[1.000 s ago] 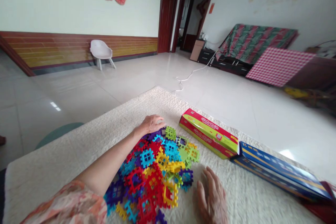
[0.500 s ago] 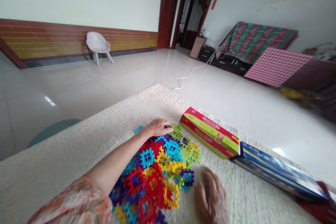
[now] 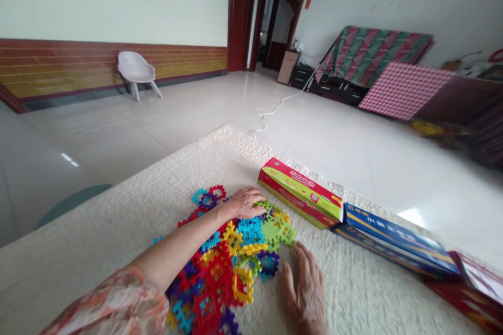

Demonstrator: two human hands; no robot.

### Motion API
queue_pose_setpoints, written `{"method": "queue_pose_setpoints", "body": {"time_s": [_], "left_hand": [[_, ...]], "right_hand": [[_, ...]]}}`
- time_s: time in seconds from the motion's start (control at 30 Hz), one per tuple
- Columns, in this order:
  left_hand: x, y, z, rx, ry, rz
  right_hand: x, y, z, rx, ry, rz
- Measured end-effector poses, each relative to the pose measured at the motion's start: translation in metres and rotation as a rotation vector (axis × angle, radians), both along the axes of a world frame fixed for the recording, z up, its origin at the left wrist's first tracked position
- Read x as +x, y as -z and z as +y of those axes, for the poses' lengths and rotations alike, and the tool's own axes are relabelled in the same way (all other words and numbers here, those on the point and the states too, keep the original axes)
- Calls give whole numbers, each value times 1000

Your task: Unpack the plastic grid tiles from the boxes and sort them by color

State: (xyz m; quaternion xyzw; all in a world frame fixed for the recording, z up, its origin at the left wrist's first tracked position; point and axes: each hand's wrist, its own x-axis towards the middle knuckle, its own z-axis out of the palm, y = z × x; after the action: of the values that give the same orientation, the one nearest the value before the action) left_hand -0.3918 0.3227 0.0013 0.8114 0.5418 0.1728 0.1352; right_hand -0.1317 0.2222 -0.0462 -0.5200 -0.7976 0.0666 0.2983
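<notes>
A heap of plastic interlocking blocks in red (image 3: 214,272), yellow (image 3: 242,285), blue (image 3: 251,230), purple and green (image 3: 277,231) lies on a cream textured cover (image 3: 220,152). Most are square pieces with notched edges and openings. My left hand (image 3: 244,203) rests palm down on the far side of the heap, fingers stretched over the green and blue blocks. The undersides of its fingers are hidden, and no held block shows. To the right of the heap, my right hand (image 3: 305,288) lies on the cover, thumb apart from the fingers, holding nothing.
Along the cover's right edge stand a red and green box (image 3: 302,191), a blue box (image 3: 396,238) and a partly seen red box (image 3: 467,293). Beyond on the tiled floor are a small white chair (image 3: 137,70), a white cord (image 3: 279,104) and cloth-covered furniture (image 3: 377,55).
My left hand has shifted toward me and right across the heap. Red, purple and blue blocks now show at its far left edge. My right hand stays beside the heap; the view has turned slightly.
</notes>
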Motion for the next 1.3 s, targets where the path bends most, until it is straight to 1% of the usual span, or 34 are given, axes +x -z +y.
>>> {"method": "queue_pose_setpoints", "body": {"time_s": [0.07, 0.13, 0.17, 0.23, 0.3, 0.33, 0.37, 0.43, 0.53, 0.67, 0.9, 1.03, 1.3], "left_hand": [[2, -6, -9, 3, 11, 4], [-10, -13, -18, 18, -36, 4], [-20, -15, -23, 31, -89, 5], [-47, -16, -33, 57, -259, 10], [-74, -10, -44, 63, -428, 26], [-84, -5, -49, 59, -488, 34], [-92, 0, -53, 55, -527, 45], [-98, 10, -59, 52, -569, 64], [-96, 18, -60, 46, -574, 96], [-93, 18, -57, 31, -563, 128], [-98, 21, -56, 7, -563, 130], [-100, 25, -55, 3, -559, 123], [-101, 27, -53, 10, -554, 143]], "right_hand": [[0, 1, 0, -11, 7, 15], [0, 2, 1, -14, 11, 23], [0, 3, 1, -16, 12, 23], [0, 3, 1, -21, 13, 17], [-1, 3, 1, -24, 17, 4], [-1, 3, 1, -22, 20, -3], [-2, 3, 1, -17, 22, -9], [-3, 3, 1, 1, 27, -18], [-4, 3, 1, 37, 24, -15], [-4, 5, 1, 73, 24, -22], [-7, 11, -2, 37, 56, -67], [-8, 12, -1, 49, 63, -111], [-9, 14, 0, 75, 54, -135]]}}
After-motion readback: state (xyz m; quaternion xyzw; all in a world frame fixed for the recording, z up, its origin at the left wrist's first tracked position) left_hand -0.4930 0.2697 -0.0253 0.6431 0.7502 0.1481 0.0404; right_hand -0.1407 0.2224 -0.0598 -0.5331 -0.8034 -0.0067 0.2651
